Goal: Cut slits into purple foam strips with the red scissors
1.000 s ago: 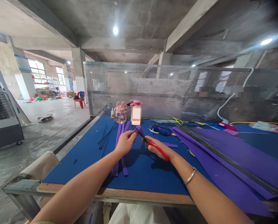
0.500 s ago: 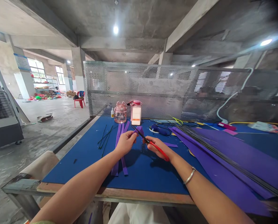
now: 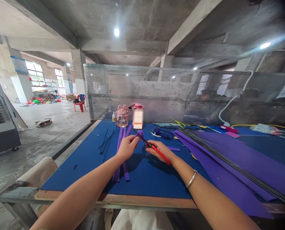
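My left hand (image 3: 127, 148) pinches a small piece of purple material (image 3: 140, 133) between thumb and fingertips, above the table. A pair of scissors with red handles (image 3: 160, 154) is in my right hand (image 3: 161, 149), its dark blades pointing up and left across the purple piece. Whether the blades are fully closed cannot be made out. Long purple strips (image 3: 117, 171) lie flat under and behind my left hand. Several thin black sticks (image 3: 106, 144) rest to the left of the strips.
A pink bottle (image 3: 121, 117) and a phone (image 3: 138, 119) leaning on a pink cup stand at the back. Large purple sheets (image 3: 248, 156) with a bundle of black rods (image 3: 231, 159) cover the right side. Behind the blue table (image 3: 70, 175) rises a perforated metal screen (image 3: 142, 86).
The view has shifted slightly. The purple piece between my hands shows a different shape, less rounded at the top. Both hands keep nearly the same position, the scissors still across the piece.
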`<state>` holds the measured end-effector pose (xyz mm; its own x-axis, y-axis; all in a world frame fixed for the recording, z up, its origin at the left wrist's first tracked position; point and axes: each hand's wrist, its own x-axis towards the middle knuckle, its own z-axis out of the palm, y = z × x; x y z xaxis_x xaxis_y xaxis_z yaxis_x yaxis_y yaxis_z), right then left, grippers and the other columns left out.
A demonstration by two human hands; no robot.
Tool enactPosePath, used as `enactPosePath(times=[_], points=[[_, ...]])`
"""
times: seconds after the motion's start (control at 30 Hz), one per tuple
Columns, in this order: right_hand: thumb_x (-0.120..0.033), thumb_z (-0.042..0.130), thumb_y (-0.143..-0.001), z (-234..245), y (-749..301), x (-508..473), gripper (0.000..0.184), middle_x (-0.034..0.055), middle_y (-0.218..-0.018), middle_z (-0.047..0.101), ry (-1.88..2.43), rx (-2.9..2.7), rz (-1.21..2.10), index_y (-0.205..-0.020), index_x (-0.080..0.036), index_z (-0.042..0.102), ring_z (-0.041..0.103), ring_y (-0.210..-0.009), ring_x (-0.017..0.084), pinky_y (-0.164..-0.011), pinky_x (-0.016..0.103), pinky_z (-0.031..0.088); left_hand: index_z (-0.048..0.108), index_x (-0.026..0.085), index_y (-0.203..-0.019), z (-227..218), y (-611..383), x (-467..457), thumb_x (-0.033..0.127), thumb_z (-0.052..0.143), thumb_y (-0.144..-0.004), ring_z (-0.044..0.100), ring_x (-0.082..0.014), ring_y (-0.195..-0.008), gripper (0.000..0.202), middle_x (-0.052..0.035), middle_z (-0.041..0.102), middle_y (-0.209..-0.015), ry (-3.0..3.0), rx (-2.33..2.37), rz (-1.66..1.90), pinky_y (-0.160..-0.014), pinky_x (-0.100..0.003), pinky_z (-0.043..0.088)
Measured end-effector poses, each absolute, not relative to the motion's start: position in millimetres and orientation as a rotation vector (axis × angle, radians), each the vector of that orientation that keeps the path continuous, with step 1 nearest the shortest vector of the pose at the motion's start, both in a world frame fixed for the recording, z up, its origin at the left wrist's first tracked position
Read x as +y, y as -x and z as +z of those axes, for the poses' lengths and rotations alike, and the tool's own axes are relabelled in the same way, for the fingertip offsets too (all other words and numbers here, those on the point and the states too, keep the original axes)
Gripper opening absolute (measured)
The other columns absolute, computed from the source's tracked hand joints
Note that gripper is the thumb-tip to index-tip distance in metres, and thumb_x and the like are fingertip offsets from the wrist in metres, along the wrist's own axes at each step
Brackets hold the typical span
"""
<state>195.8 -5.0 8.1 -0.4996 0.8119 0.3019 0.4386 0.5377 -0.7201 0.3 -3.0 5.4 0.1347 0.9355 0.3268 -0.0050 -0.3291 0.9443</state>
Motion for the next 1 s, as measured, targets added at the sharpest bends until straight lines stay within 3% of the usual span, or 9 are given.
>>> enactPosePath(times=[0.17, 0.37, 0.47, 0.73, 1.0], points=[[-0.048, 0.061, -0.087, 4, -198, -1, 0.031, -0.0036, -0.067, 0.045, 1.011, -2.153, 0.779, -0.083, -0.018, 0.053, 0.038, -0.060, 0.013, -0.057, 0.026, 0.034, 0.063, 0.016, -0.074, 4, 0, -2, 0.053, 0.060, -0.078, 0.037, -0.0078, -0.043, 0.037, 0.0048, 0.049, -0.051, -1.530, 0.946, 1.323, -0.044, -0.023, 0.028], [-0.077, 0.050, -0.084, 2, -204, 2, 0.062, -0.0027, -0.074, 0.042, 0.877, -2.252, 0.775, -0.103, -0.018, 0.052, 0.035, -0.063, 0.014, -0.058, 0.027, 0.031, 0.063, 0.016, -0.075, 5, 1, 0, 0.054, 0.061, -0.078, 0.039, -0.0086, -0.044, 0.038, 0.0045, 0.050, -0.052, -1.480, 0.981, 1.388, -0.044, -0.023, 0.029], [-0.084, 0.045, -0.080, 1, -205, 2, 0.070, -0.0036, -0.073, 0.038, 0.821, -2.272, 0.804, -0.105, -0.018, 0.050, 0.031, -0.062, 0.013, -0.056, 0.026, 0.029, 0.064, 0.016, -0.078, 6, 1, -1, 0.053, 0.061, -0.079, 0.040, -0.0085, -0.044, 0.037, 0.0044, 0.051, -0.053, -1.443, 0.982, 1.410, -0.044, -0.023, 0.029], [-0.083, 0.048, -0.079, -1, -202, 2, 0.070, -0.0036, -0.073, 0.040, 0.777, -2.268, 0.830, -0.105, -0.018, 0.052, 0.032, -0.062, 0.013, -0.054, 0.026, 0.031, 0.063, 0.016, -0.074, 6, 0, -3, 0.053, 0.061, -0.079, 0.042, -0.0089, -0.044, 0.037, 0.0034, 0.052, -0.053, -1.531, 0.971, 1.358, -0.044, -0.023, 0.031], [-0.081, 0.050, -0.080, 0, -195, -1, 0.065, -0.0022, -0.072, 0.043, 0.857, -2.190, 0.755, -0.090, -0.017, 0.054, 0.035, -0.062, 0.013, -0.055, 0.026, 0.032, 0.062, 0.016, -0.075, 5, 1, -3, 0.055, 0.060, -0.078, 0.041, -0.0086, -0.044, 0.039, 0.0037, 0.051, -0.053, -1.535, 0.961, 1.319, -0.044, -0.023, 0.030]])
